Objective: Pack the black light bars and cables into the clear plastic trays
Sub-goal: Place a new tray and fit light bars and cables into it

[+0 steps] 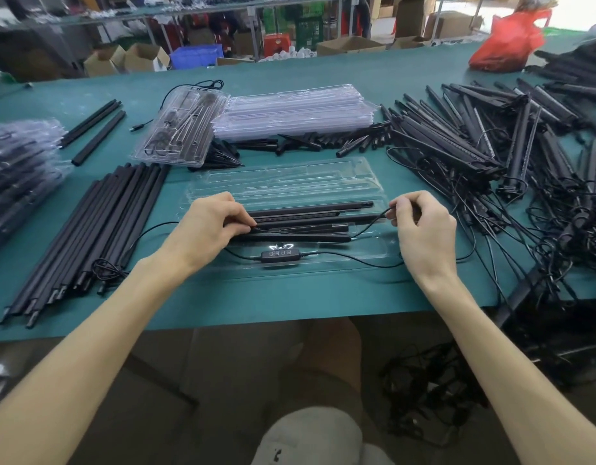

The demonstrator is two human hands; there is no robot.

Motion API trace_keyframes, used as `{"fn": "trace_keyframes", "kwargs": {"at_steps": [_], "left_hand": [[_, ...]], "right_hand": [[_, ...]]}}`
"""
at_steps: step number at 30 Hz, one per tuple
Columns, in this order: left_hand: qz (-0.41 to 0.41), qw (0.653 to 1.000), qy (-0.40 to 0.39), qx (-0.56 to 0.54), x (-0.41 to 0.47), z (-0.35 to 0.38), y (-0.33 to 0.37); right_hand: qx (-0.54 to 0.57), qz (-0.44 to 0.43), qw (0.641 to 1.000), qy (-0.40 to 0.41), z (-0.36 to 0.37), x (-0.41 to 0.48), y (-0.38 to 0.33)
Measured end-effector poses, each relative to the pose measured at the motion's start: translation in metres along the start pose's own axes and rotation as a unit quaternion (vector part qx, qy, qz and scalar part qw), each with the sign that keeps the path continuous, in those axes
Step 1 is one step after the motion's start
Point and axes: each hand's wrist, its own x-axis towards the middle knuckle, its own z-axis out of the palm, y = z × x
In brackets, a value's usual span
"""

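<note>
Left fingers (237, 213): curled, thumb and forefinger pinching the cable (370, 223) at the left ends of the light bars (306, 214).
Right fingers (402, 204): curled, thumb and forefinger pinching the cable just past the bars' right ends, where it rises off the tray.
My left hand (202, 229): palm down, knuckles up, forearm reaching in from the lower left over the bench (289, 297).
My right hand (427, 229): back toward me, wrist slightly bent, forearm coming in from the lower right.
Light bars: several, lying lengthwise side by side in the clear tray (357, 263) directly in front of me.
Controller (279, 256): inline on the cable, lying in the tray's near section.
Left of the tray: bundle of black rods (98, 223).
Right: tangled heap of bars and cables (491, 146).
Behind: stack of empty trays (289, 109), one packed tray (179, 129) leaning beside it, loose black spikes (323, 142).
</note>
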Motion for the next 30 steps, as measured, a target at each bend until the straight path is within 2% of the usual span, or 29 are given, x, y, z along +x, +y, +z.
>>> {"fn": "trace_keyframes", "kwargs": {"at_steps": [2, 6, 8, 17, 23, 30], "left_hand": [[0.011, 1.000, -0.002, 0.024, -0.001, -0.003, 0.003], [0.084, 0.982, -0.006, 0.169, -0.003, -0.002, 0.018], [0.105, 0.976, -0.013, 0.189, -0.002, 0.003, 0.027], [0.134, 0.988, -0.037, 0.069, 0.017, 0.038, 0.054], [0.117, 0.984, -0.064, -0.122, 0.026, 0.058, 0.076], [0.111, 0.979, -0.114, -0.128, 0.022, 0.059, 0.083]], "right_hand": [[-0.005, -0.005, 1.000, -0.007, 0.000, -0.001, -0.001], [-0.007, -0.022, 1.000, -0.010, 0.000, -0.002, -0.003], [-0.006, -0.031, 0.999, -0.008, -0.001, -0.002, -0.003], [-0.020, -0.059, 0.998, -0.032, -0.002, -0.001, -0.001], [-0.031, -0.080, 0.995, -0.052, 0.001, -0.003, -0.001], [-0.043, -0.118, 0.990, -0.069, 0.003, -0.002, 0.001]]}}
